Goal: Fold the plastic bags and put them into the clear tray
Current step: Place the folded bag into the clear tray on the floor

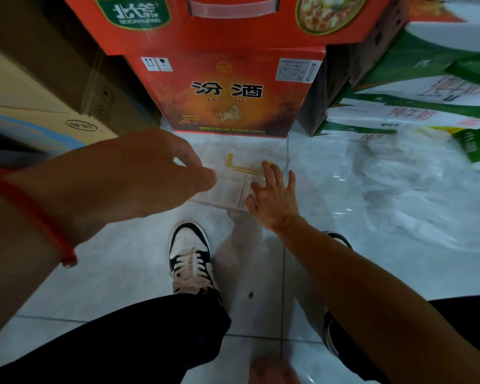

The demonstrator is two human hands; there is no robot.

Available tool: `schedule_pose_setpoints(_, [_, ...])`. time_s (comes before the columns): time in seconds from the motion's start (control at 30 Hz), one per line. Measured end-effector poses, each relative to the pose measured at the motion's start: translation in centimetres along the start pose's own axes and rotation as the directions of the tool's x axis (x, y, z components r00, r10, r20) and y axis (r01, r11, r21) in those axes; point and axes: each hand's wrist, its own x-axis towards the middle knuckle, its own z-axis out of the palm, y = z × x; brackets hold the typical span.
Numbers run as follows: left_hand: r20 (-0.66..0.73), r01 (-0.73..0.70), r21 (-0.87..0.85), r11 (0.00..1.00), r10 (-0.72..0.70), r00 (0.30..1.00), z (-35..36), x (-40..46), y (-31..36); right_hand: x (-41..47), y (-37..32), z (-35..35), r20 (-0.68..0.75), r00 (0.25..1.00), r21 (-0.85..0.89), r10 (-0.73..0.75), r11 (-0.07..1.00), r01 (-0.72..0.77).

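Note:
A clear tray (241,153) stands on the tiled floor in front of a red box; yellow pieces and a folded clear plastic bag (229,191) lie inside it. My right hand (272,198) reaches down with fingers spread and straight, its fingertips on the right part of the folded bag. My left hand (139,173) hovers closer to the camera, left of the tray, fingers loosely extended and holding nothing; part of the tray's left side is hidden behind it. A heap of crumpled clear plastic bags (408,189) lies on the floor at the right.
A red carton (227,101) with another red box on top stands right behind the tray. Brown cardboard boxes (39,87) are at the left, green and white cartons (416,106) at the right. My shoe (190,259) and dark trouser legs are below.

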Motion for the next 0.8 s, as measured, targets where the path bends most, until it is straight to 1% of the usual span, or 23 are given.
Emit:
schedule_pose_setpoints(0.07, [0.002,0.008,-0.019,1.0,-0.008,1.0,0.1,0.0,0.1,0.0,-0.1,-0.3,-0.026,1.0,-0.022,-0.003,1.0,0.003])
schedule_pose_setpoints(0.2, [-0.002,0.006,-0.029,1.0,-0.006,1.0,0.0,0.0,-0.1,0.8,-0.1,-0.6,0.1,0.994,-0.114,-0.032,0.992,0.044])
schedule_pose_setpoints(0.27, [-0.017,-0.001,-0.013,1.0,0.001,1.0,-0.1,0.1,-0.1,1.1,0.2,-0.9,0.118,0.992,-0.142,-0.054,0.987,0.07])
schedule_pose_setpoints(0.4, [-0.035,-0.002,0.019,1.0,0.002,0.999,0.0,0.3,0.4,1.1,0.3,-1.0,0.092,0.993,-0.139,-0.079,0.986,0.091])
schedule_pose_setpoints(0.53, [-0.028,-0.032,0.048,0.998,0.033,0.999,0.0,0.3,1.0,1.2,0.3,-1.2,0.156,0.984,-0.14,-0.086,0.984,0.108])
schedule_pose_setpoints(0.6, [-0.018,-0.039,0.083,0.996,0.041,0.999,-0.1,0.4,1.2,0.9,0.3,-1.6,0.108,0.986,-0.115,-0.126,0.984,0.138])
schedule_pose_setpoints(0.67, [-0.009,-0.05,0.083,0.995,0.051,0.999,-0.1,0.3,1.5,0.2,0.3,-1.8,0.065,0.981,-0.107,-0.186,0.976,0.192])
schedule_pose_setpoints(0.73, [-0.011,-0.062,0.067,0.996,0.063,0.998,-0.1,0.2,1.7,-0.4,0.6,-1.6,0.094,0.973,-0.103,-0.213,0.97,0.222])
schedule_pose_setpoints(0.8, [-0.009,-0.083,0.069,0.994,0.083,0.996,0.0,0.2,2.2,-0.7,0.6,-1.2,0.118,0.971,-0.099,-0.209,0.97,0.221])
